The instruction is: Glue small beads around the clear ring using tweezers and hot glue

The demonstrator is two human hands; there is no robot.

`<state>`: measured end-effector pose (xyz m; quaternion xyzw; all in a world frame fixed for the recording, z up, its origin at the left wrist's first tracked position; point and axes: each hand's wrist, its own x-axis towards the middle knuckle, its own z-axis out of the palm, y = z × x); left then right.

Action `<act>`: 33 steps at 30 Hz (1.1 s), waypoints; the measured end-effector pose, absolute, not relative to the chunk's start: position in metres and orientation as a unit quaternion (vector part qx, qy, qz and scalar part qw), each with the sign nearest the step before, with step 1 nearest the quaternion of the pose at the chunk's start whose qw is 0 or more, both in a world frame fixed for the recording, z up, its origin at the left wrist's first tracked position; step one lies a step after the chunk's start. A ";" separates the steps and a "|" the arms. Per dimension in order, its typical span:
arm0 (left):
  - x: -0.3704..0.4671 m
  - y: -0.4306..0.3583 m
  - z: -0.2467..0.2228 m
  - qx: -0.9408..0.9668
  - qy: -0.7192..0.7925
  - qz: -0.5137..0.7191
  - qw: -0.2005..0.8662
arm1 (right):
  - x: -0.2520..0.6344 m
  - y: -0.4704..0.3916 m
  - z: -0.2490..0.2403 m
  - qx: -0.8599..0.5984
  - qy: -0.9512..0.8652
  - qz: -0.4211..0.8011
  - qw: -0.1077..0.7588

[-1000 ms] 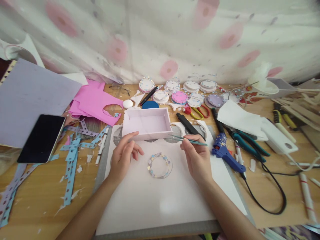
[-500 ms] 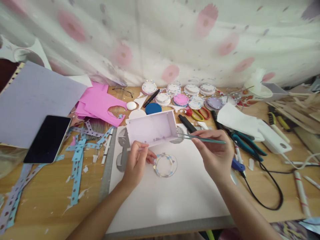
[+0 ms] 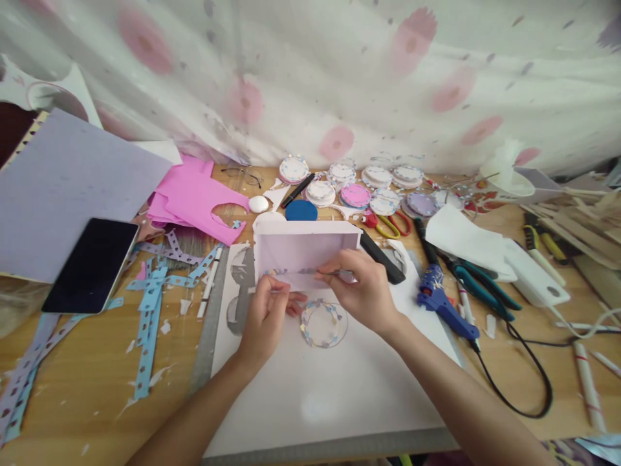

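My left hand (image 3: 264, 317) is closed at the lower left edge of a shallow pale lilac box (image 3: 286, 249), thumb and forefinger pinching its near edge. The box is tilted with its open side toward me, and small coloured bits (image 3: 306, 270) lie inside. My right hand (image 3: 361, 285) reaches to the box's opening, closed round the tweezers (image 3: 347, 276), which its fingers mostly hide. Below the box, on a white sheet (image 3: 320, 388), lies a clear ring with small pastel pieces (image 3: 324, 323) around it. The left fingertips are close to this ring; I cannot tell whether they touch.
Several decorated discs (image 3: 356, 195) stand along the back. On the right lie a blue glue gun (image 3: 444, 304), teal-handled pliers (image 3: 488, 285) and a looped black cord (image 3: 546, 388). A phone (image 3: 92, 265), pink sheets (image 3: 194, 197) and punched blue strips (image 3: 151, 323) are on the left.
My right hand has moved left with the tweezers, from beside the box to its opening. The box has turned to face me more squarely. My left hand has hardly moved.
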<state>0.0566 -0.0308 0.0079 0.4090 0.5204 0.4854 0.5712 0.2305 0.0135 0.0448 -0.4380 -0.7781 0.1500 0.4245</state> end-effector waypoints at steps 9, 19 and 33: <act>0.055 -0.031 0.004 0.411 0.523 0.489 0.565 | 0.197 0.039 0.040 -0.384 -0.847 0.133 0.342; 0.057 -0.028 0.005 0.397 0.527 0.492 0.569 | 0.209 0.029 0.062 -0.411 -0.803 0.131 0.412; 0.051 -0.028 0.002 0.468 0.497 0.485 0.546 | 0.261 -0.013 0.022 -0.473 -0.465 0.356 0.658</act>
